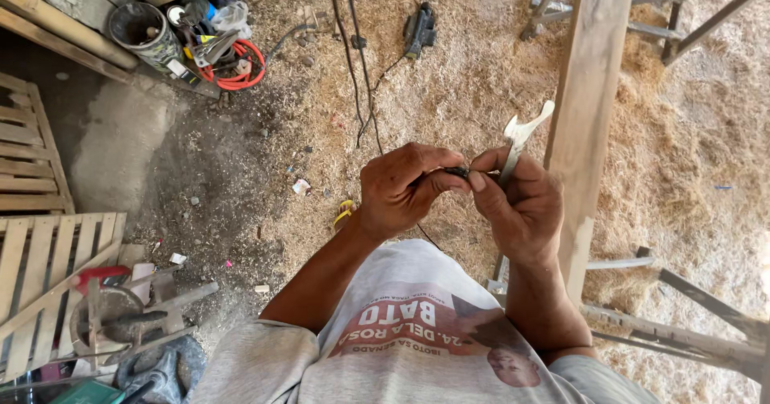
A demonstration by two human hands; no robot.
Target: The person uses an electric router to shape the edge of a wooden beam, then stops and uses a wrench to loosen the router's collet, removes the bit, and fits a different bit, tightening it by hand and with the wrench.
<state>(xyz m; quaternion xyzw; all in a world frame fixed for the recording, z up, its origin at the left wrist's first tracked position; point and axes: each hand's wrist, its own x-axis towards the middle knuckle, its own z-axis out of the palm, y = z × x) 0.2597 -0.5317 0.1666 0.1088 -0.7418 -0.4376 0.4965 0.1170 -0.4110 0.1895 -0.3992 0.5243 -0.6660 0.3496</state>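
Observation:
My left hand [403, 187] and my right hand [520, 204] meet in front of my chest, fingertips together. Between them they pinch a small dark part [459, 171], too small to identify. My right hand also holds a pale metal open-ended wrench [520, 135], its jaw pointing up and to the right. Just right of my hands stands a long wooden plank [589, 91], running from the top of the view downward.
The ground is covered in sawdust and wood shavings. A black power tool [419, 29] with cables lies at the top centre. Buckets, a red hose coil [241, 67] and clutter sit top left. Wooden pallets [32, 252] and scrap lie left. A metal frame [690, 324] stands right.

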